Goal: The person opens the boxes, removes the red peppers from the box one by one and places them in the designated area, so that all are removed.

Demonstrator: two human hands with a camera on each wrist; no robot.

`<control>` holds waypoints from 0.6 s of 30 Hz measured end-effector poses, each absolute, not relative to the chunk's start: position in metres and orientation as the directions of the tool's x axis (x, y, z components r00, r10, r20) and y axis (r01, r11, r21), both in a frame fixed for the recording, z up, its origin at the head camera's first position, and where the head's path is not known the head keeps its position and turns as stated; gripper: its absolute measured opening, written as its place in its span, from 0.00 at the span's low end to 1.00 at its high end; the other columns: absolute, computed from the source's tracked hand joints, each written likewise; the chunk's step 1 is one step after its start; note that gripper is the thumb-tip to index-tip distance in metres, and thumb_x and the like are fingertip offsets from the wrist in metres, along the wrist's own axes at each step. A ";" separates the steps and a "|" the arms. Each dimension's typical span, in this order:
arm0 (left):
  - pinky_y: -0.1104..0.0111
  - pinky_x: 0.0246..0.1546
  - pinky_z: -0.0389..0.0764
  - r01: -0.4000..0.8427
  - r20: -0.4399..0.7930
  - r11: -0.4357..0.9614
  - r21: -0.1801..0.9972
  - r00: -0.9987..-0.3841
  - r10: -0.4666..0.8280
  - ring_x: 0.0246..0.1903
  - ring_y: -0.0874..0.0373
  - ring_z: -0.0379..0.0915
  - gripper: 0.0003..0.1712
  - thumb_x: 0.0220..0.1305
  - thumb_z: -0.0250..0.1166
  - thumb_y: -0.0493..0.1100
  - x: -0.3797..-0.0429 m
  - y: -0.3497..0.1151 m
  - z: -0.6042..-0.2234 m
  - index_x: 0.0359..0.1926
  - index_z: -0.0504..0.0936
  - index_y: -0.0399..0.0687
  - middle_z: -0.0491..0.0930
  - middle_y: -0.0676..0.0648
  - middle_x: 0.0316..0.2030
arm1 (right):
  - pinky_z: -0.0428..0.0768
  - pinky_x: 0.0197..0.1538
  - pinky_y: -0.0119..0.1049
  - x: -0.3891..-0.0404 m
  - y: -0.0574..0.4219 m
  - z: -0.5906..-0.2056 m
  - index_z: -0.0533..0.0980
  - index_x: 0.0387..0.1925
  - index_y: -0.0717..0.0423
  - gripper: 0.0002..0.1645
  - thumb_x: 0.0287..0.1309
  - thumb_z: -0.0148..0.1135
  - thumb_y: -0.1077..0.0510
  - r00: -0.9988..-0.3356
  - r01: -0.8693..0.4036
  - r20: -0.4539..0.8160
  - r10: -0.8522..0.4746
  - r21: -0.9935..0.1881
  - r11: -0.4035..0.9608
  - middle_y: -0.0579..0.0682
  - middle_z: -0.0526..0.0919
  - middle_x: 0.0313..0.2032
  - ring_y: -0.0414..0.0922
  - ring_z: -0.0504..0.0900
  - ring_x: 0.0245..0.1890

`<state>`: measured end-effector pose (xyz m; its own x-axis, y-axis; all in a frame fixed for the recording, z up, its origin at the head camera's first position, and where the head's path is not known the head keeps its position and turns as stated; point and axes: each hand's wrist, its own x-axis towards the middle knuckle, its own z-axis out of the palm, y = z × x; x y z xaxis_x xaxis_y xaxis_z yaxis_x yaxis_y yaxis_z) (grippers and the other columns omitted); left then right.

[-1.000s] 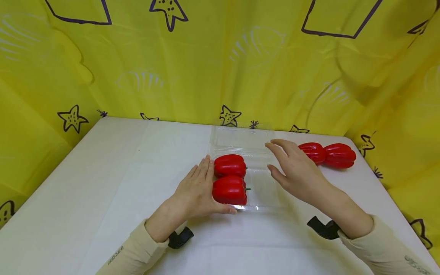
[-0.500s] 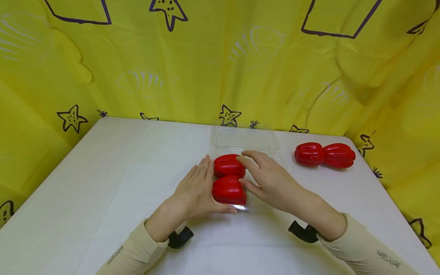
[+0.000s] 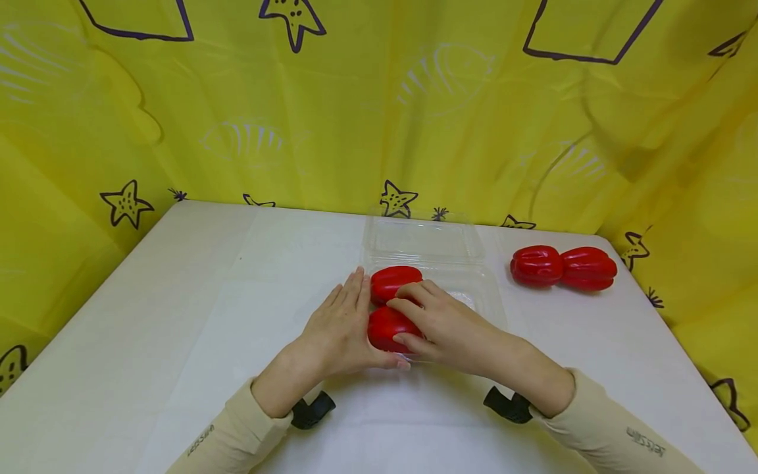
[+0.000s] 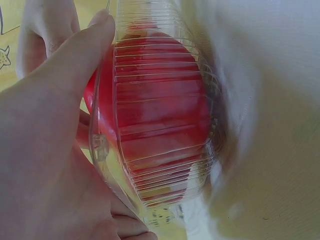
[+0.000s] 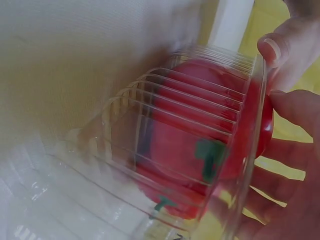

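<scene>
Two red bell peppers lie in the left half of a clear plastic clamshell box (image 3: 493,293). My right hand (image 3: 447,329) reaches over from the right and holds the near bell pepper (image 3: 383,327) with curled fingers and thumb. Behind it sits the far bell pepper (image 3: 387,283), partly hidden by those fingers. My left hand (image 3: 339,329) rests along the box's left side, fingers straight, thumb across the front rim. In the left wrist view, red pepper skin (image 4: 160,110) shows through the ribbed wall. A green stem (image 5: 210,160) shows through the plastic in the right wrist view.
The box's clear lid (image 3: 423,238) lies folded back toward the yellow curtain (image 3: 343,99). Two more red bell peppers (image 3: 562,268) lie end to end on the white tabletop (image 3: 177,342), right of the box near the back.
My right hand has moved left and down from beside the two loose peppers onto the near pepper in the box, fingers closing on it. The left hand has stayed in place.
</scene>
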<state>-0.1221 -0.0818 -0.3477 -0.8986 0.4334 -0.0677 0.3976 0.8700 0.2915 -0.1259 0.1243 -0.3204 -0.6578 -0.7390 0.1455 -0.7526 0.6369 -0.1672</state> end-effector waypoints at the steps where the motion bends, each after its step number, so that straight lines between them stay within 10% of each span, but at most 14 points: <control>1: 0.52 0.77 0.50 0.398 -0.067 0.870 0.290 -0.899 0.434 0.79 0.45 0.39 0.77 0.44 0.62 0.83 -0.122 -0.082 -0.348 0.78 0.43 0.36 0.42 0.38 0.79 | 0.80 0.61 0.46 -0.126 0.124 -0.321 0.75 0.60 0.56 0.30 0.60 0.67 0.47 -0.656 -0.754 0.144 -0.741 -0.166 0.636 0.51 0.77 0.57 0.49 0.73 0.59; 18: 0.52 0.77 0.51 0.405 -0.055 0.869 0.283 -0.898 0.436 0.79 0.44 0.39 0.77 0.44 0.62 0.83 -0.121 -0.081 -0.348 0.77 0.44 0.35 0.42 0.37 0.79 | 0.83 0.55 0.43 -0.133 0.126 -0.320 0.75 0.60 0.56 0.32 0.56 0.72 0.49 -0.642 -0.750 0.106 -0.759 -0.292 0.593 0.52 0.75 0.55 0.48 0.70 0.58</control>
